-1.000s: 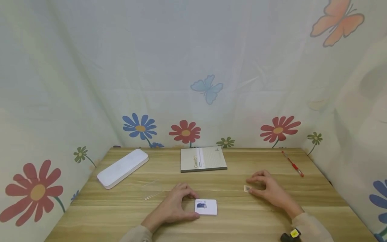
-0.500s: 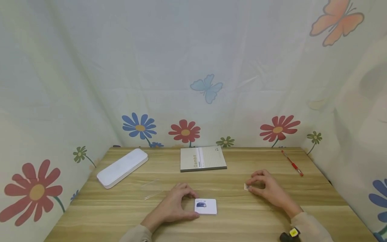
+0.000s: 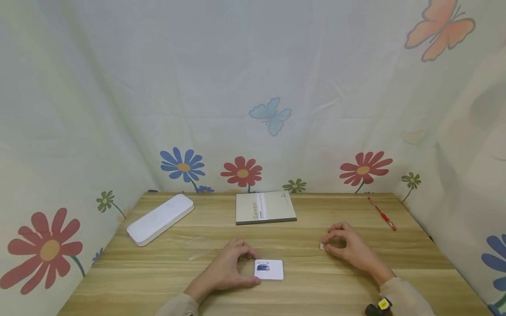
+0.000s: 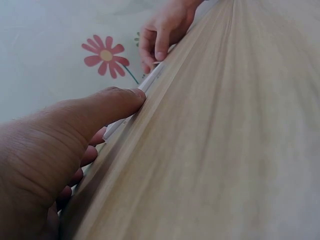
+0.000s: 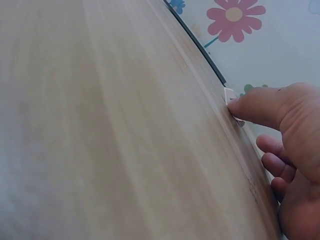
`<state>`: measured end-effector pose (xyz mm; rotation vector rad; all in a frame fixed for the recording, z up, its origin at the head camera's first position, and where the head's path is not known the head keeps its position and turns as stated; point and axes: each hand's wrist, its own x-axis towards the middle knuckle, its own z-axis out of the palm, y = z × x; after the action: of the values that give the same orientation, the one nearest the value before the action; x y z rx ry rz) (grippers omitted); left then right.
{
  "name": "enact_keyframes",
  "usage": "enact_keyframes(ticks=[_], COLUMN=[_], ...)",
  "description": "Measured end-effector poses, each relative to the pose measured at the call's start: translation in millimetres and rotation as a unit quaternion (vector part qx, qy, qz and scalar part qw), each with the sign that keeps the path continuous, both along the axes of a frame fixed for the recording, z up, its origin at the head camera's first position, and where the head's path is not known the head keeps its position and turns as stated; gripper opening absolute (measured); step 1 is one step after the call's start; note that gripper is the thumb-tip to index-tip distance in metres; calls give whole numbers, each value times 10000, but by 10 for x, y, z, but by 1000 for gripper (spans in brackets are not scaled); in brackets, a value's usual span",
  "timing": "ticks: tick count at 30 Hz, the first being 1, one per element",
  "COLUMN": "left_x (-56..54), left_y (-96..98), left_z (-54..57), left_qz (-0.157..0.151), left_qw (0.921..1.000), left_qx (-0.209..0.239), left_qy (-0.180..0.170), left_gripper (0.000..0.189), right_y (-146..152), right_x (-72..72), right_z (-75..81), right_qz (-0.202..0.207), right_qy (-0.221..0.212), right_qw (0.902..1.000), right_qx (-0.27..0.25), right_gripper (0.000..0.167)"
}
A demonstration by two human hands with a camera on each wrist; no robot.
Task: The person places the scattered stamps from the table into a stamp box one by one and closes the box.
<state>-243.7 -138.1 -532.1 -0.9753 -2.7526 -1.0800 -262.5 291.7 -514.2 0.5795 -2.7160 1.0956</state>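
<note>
1. White and round-cornered, the printed card (image 3: 272, 271) lies flat on the worktop (image 3: 312, 294); take it as the hub of the clock.
2. At 9 o'clock from it, the left hand (image 3: 229, 265) grips its left edge, thumb at the near corner, a finger at the far one. Positioning the card looks done, and it is being steadied.
3. Between 2 and 3 o'clock, the right hand (image 3: 352, 250) pinches a small stamp-like piece (image 3: 322, 246) between thumb and fingers. The piece looks tilted and sits well apart from the card; whether it touches the worktop I cannot tell. I judge it in hand but not yet set down.
4. Toward 10 o'clock, a clear sheet (image 3: 199, 247) lies untouched.
5. Farther back, also untouched: white case (image 3: 160, 219) at 10, red pen (image 3: 384, 216) at 2, notebook (image 3: 269, 208) at 12. How much work remains is unclear.
</note>
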Motion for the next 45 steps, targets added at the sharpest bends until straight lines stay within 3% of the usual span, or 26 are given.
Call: enact_keyframes(ticks=[8,14,21,32,38,41,45], left_x=[9,9,2,-3,7,11,8], left_y=[0,0,-3,1,4,4,6], left_z=[-13,-3,-3,-8,6,7,5], left_qz=[14,7,0,5,-11,-25,-10], left_qw=[10000,10000,10000,10000,10000,9999,10000], left_qx=[-31,33,8,47,66,82,61], left_qy=[-59,-19,20,-20,41,57,7], left_gripper=[52,52,51,51,51,50,51], right_y=[-35,-56,-42,-73,-73,-73,-81], right_x=[21,23,8,24,2,0,-4], right_z=[9,33,-5,4,19,32,53], right_qz=[182,-16,-17,291,554,480,247], right_qy=[78,-63,99,335,-230,-569,-679], right_qw=[9998,9997,9994,9989,9976,9958,9948], right_qx=[91,224,326,129,-352,-537,-715], right_gripper=[21,33,16,25,21,15,9])
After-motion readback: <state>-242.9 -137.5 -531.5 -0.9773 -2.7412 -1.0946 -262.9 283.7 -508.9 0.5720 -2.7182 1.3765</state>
